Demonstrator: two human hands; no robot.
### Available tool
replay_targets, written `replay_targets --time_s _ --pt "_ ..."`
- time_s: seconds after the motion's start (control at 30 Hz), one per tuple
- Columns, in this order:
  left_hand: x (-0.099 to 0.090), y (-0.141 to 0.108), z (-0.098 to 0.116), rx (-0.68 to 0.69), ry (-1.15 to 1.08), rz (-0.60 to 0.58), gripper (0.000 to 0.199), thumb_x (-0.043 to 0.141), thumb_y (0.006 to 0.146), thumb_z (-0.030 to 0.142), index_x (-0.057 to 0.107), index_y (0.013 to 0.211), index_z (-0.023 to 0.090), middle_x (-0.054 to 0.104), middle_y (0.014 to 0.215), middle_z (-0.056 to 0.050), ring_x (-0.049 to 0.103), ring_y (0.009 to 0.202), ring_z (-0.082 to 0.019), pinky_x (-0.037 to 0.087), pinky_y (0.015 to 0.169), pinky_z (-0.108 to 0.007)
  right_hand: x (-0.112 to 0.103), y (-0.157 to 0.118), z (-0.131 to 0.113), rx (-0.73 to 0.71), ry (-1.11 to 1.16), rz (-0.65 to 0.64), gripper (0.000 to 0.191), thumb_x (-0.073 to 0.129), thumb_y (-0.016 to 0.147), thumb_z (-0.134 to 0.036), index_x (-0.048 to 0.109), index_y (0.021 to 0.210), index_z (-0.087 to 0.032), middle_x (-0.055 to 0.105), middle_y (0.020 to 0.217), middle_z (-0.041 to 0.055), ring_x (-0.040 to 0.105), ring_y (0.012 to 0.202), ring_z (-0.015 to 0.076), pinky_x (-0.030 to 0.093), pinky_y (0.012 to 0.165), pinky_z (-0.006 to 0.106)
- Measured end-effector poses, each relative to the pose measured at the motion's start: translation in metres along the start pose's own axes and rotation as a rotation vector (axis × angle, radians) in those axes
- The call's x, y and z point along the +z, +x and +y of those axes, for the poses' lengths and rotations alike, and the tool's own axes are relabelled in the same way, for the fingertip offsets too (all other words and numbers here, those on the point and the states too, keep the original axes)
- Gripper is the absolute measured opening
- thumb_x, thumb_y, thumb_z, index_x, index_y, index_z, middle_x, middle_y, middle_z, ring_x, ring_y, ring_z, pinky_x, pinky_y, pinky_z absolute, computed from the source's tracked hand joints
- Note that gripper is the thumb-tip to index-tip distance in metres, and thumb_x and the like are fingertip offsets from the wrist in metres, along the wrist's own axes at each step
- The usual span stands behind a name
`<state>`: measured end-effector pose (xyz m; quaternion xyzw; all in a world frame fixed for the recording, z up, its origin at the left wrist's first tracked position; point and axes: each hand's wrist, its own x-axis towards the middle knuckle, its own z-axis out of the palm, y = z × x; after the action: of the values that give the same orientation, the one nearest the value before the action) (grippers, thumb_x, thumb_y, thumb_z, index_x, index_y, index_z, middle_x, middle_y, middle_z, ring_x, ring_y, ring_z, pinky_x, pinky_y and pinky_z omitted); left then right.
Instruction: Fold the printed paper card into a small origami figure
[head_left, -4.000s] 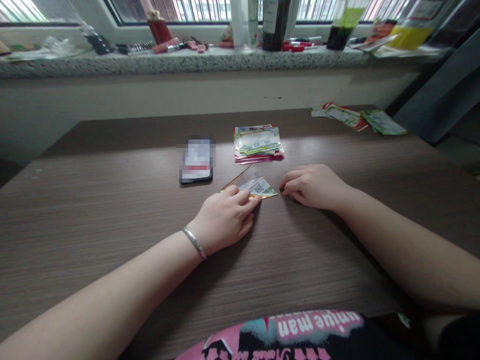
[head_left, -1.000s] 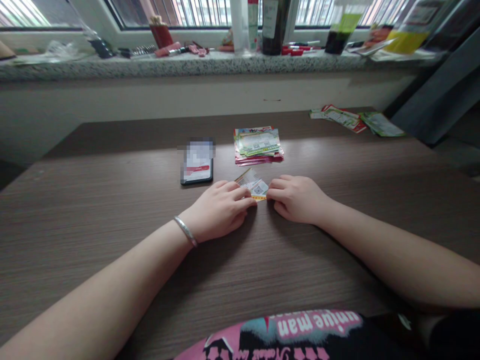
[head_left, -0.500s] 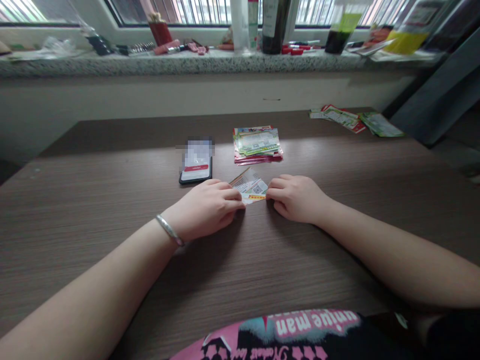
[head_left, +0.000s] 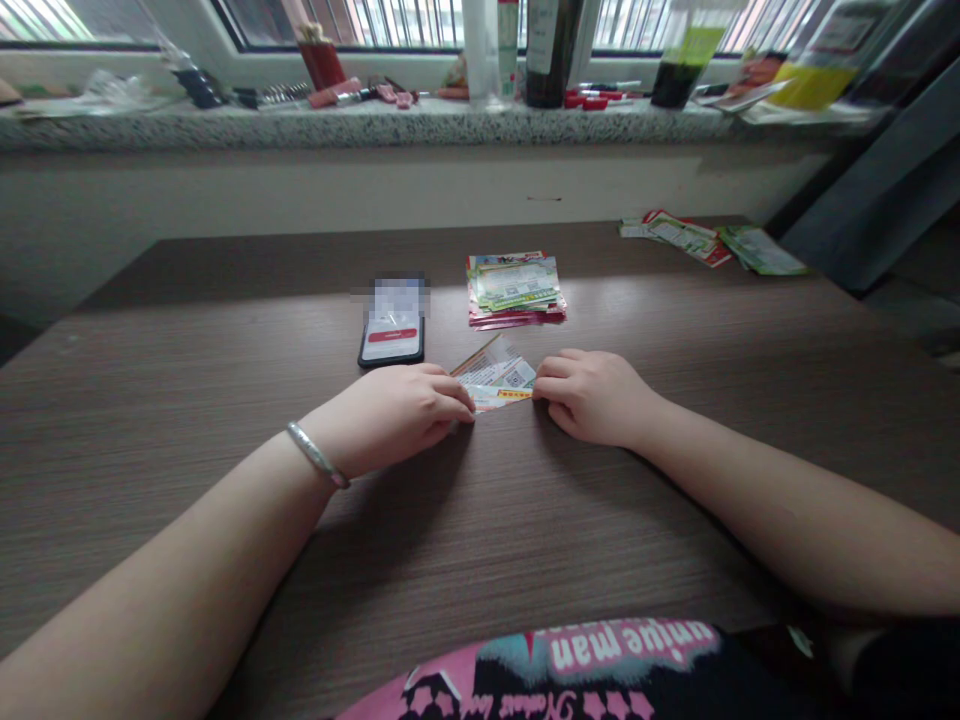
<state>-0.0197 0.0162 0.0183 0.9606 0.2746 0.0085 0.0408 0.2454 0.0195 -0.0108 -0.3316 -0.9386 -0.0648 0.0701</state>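
A folded printed wrapper (head_left: 499, 375) lies on the table in front of me, its peak pointing away. It shows small text, a square code and a yellow strip near its lower edge. My left hand (head_left: 401, 415), with a silver bangle at the wrist, has its fingers closed together on the wrapper's left end; the thumb is mostly hidden underneath. At the opposite end, my right hand (head_left: 592, 398) pinches the right corner with curled fingers. Just beyond the wrapper sits a stack of flat printed wrappers (head_left: 516, 285), green and red.
A phone (head_left: 391, 335) with a lit screen lies beyond my left hand. More wrappers (head_left: 686, 237) are at the table's (head_left: 465, 560) far right corner. Bottles (head_left: 547, 55) and small items line the stone windowsill (head_left: 420, 125) behind.
My left hand has slid left along the wrapper's lower edge, uncovering more of its left part. My right hand has stayed at the right corner.
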Motion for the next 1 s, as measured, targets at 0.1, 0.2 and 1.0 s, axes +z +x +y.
replay_targets --time_s 0.1,0.2,1.0 --pt "0.001 -0.001 -0.002 -0.001 -0.017 -0.006 0.027 0.050 0.087 0.014 0.072 0.097 0.026 0.071 0.106 0.002 0.064 0.094 -0.014 0.051 0.082 -0.026 0.000 0.000 0.001 -0.005 0.013 0.001 0.019 0.047 0.084 -0.019 0.065 0.089 -0.020 0.066 0.096 0.0055 0.053 0.084 0.0193 0.035 0.067 0.031" --pt "0.000 -0.002 -0.003 -0.023 -0.020 -0.020 0.027 0.051 0.086 0.013 0.072 0.097 0.026 0.071 0.106 0.003 0.065 0.094 -0.015 0.052 0.082 -0.027 0.001 0.000 0.002 -0.016 0.021 0.007 0.019 0.047 0.084 -0.019 0.065 0.089 -0.020 0.066 0.096 0.0059 0.053 0.084 0.0194 0.035 0.067 0.031" --pt "0.012 0.006 0.019 -0.046 0.143 0.081 0.035 0.042 0.092 0.023 0.062 0.120 0.025 0.061 0.097 -0.009 0.057 0.088 -0.020 0.051 0.080 -0.034 0.005 0.011 -0.007 -0.157 0.047 0.035 0.030 0.046 0.090 -0.027 0.061 0.116 -0.024 0.061 0.108 0.0084 0.047 0.090 0.0216 0.034 0.075 0.033"
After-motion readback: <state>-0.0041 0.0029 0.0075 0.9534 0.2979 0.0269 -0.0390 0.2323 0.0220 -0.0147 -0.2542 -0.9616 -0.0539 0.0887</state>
